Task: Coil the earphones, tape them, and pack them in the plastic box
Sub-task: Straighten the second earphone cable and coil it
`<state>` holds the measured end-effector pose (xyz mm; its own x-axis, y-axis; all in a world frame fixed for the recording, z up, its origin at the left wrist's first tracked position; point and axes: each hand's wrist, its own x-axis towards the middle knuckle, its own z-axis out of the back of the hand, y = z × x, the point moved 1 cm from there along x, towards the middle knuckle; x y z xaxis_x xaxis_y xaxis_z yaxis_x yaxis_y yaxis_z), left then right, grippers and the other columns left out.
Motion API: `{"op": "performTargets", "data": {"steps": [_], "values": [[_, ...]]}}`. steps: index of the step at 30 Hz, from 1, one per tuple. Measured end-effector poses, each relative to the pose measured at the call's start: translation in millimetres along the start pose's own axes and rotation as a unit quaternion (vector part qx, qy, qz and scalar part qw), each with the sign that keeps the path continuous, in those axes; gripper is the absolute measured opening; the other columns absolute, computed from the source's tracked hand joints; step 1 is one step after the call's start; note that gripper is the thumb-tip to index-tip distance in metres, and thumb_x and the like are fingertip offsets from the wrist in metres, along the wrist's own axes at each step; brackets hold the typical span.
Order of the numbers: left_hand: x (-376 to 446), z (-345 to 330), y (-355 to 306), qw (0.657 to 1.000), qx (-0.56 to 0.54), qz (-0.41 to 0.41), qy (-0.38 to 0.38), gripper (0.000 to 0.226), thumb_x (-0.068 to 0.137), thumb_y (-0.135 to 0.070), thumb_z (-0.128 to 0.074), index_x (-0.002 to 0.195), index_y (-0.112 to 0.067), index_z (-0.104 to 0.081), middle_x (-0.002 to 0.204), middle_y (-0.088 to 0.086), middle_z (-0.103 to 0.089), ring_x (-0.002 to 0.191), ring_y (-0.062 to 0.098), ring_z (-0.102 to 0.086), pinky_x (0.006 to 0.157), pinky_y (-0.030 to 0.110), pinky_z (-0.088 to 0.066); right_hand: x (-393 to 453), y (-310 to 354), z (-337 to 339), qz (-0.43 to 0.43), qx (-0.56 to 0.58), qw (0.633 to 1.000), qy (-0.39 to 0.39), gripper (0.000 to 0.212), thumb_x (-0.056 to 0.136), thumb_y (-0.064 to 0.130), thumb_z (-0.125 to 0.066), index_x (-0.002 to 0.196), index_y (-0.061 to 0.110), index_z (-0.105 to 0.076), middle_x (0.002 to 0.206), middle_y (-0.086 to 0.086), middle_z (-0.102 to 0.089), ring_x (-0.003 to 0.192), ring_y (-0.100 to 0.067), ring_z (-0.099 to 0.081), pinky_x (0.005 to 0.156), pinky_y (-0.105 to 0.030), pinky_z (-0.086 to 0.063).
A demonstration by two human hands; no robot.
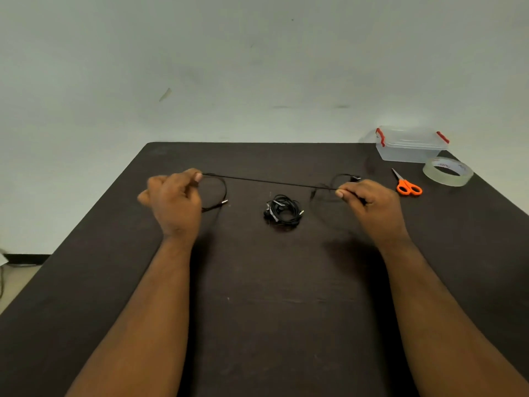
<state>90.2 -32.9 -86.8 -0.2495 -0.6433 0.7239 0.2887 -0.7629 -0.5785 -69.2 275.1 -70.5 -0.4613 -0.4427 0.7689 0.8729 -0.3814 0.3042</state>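
A black earphone cable [269, 182] is stretched taut between my two hands above the dark table. My left hand [174, 202] pinches one end, and the plug end loops down beside it. My right hand [369, 202] pinches the other end, where the earbud wires curl behind the fingers. A second pair of black earphones [282, 214] lies bundled on the table between my hands. The clear plastic box [409, 144] with red clips stands closed at the far right corner. A roll of clear tape [448, 174] lies in front of it.
Orange-handled scissors [408, 186] lie on the table [257, 310] just right of my right hand, left of the tape roll. A pale wall rises behind the table's far edge. Floor shows at the left.
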Motion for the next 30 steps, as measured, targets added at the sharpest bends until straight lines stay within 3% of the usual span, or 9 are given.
{"op": "performTargets", "data": {"steps": [5, 7, 10, 13, 15, 17, 20, 26, 30], "values": [[-10, 20, 7, 0.991, 0.048, 0.115, 0.036, 0.024, 0.092, -0.028, -0.05, 0.103, -0.03, -0.071, 0.089, 0.0, -0.067, 0.104, 0.023, -0.047, 0.084, 0.035, -0.017, -15, 26, -6, 0.021, -0.014, 1.0, 0.018, 0.021, 0.09, 0.024, -0.059, 0.084, 0.009, -0.072, 0.074, -0.004, -0.068, 0.068, -0.022, -0.063, 0.06, -0.035, -0.051], [-24, 33, -13, 0.983, 0.055, 0.167, 0.058, 0.035, 0.089, -0.023, -0.056, 0.123, -0.03, -0.061, 0.118, -0.001, -0.062, 0.118, 0.028, -0.044, 0.09, 0.046, -0.026, -22, 42, -13, 0.044, -0.016, 0.998, 0.045, 0.02, 0.09, 0.024, -0.058, 0.084, 0.011, -0.072, 0.074, -0.002, -0.067, 0.067, -0.02, -0.063, 0.058, -0.031, -0.05], [-51, 45, -56, 0.996, 0.046, 0.006, 0.081, 0.063, 0.076, -0.021, -0.059, 0.137, -0.032, -0.047, 0.145, -0.002, -0.043, 0.133, 0.029, -0.036, 0.099, 0.052, -0.028, -25, 52, -16, 0.066, -0.001, 0.997, 0.047, 0.017, 0.089, 0.021, -0.061, 0.083, 0.01, -0.072, 0.073, -0.001, -0.067, 0.066, -0.018, -0.062, 0.06, -0.028, -0.048], [-74, 24, -104, 0.966, -0.049, -0.169, 0.189, 0.039, 0.084, -0.024, -0.057, 0.124, -0.028, -0.06, 0.127, -0.008, -0.06, 0.127, 0.014, -0.047, 0.107, 0.047, -0.018, -22, 54, -17, 0.077, 0.016, 0.996, 0.047, 0.012, 0.087, 0.017, -0.065, 0.084, 0.008, -0.072, 0.074, -0.004, -0.068, 0.066, -0.019, -0.062, 0.062, -0.029, -0.049], [-81, 6, -123, 0.942, -0.082, -0.167, 0.279, 0.024, 0.091, -0.032, -0.054, 0.111, -0.027, -0.067, 0.108, -0.009, -0.068, 0.113, 0.009, -0.056, 0.111, 0.045, -0.013, -22, 55, -18, 0.08, 0.033, 0.995, 0.04, 0.009, 0.085, 0.012, -0.066, 0.086, 0.005, -0.071, 0.074, -0.005, -0.067, 0.066, -0.017, -0.06, 0.063, -0.025, -0.046], [-84, -7, -125, 0.917, -0.169, -0.134, 0.336, 0.015, 0.092, -0.027, -0.06, 0.094, -0.02, -0.072, 0.088, -0.004, -0.069, 0.091, 0.011, -0.062, 0.103, 0.043, -0.034, -20, 55, -15, 0.072, 0.056, 0.995, 0.034, 0.007, 0.082, 0.009, -0.069, 0.086, 0.004, -0.072, 0.073, -0.005, -0.067, 0.066, -0.015, -0.059, 0.063, -0.022, -0.045], [-82, -14, -114, 0.907, -0.253, -0.12, 0.315, 0.008, 0.086, -0.016, -0.068, 0.083, -0.01, -0.073, 0.075, 0.001, -0.065, 0.072, 0.007, -0.058, 0.069, 0.02, -0.046, -16, 47, -13, 0.052, 0.078, 0.992, 0.079, 0.009, 0.079, 0.016, -0.074, 0.083, 0.008, -0.074, 0.072, -0.002, -0.068, 0.066, -0.01, -0.059, 0.062, -0.018, -0.044], [-74, -14, -97, 0.933, -0.213, -0.153, 0.246, 0.01, 0.086, -0.014, -0.066, 0.082, -0.008, -0.072, 0.073, -0.008, -0.054, 0.068, 0.001, -0.048, 0.066, 0.005, -0.033, -4, 39, -19, 0.008, 0.099, 0.976, 0.196, 0.008, 0.081, 0.023, -0.072, 0.079, 0.016, -0.074, 0.07, 0.01, -0.062, 0.07, -0.004, -0.05, 0.069, -0.009, -0.034], [-69, -13, -94, 0.947, -0.199, -0.142, 0.21, 0.008, 0.087, -0.009, -0.067, 0.08, -0.008, -0.072, 0.073, -0.005, -0.056, 0.068, 0.002, -0.049, 0.066, 0.006, -0.034, 1, 23, -14, -0.029, 0.122, 0.969, 0.213, 0.011, 0.078, 0.023, -0.076, 0.071, 0.015, -0.073, 0.069, 0.002, -0.069, 0.068, -0.01, -0.06, 0.101, -0.018, -0.028]]}}
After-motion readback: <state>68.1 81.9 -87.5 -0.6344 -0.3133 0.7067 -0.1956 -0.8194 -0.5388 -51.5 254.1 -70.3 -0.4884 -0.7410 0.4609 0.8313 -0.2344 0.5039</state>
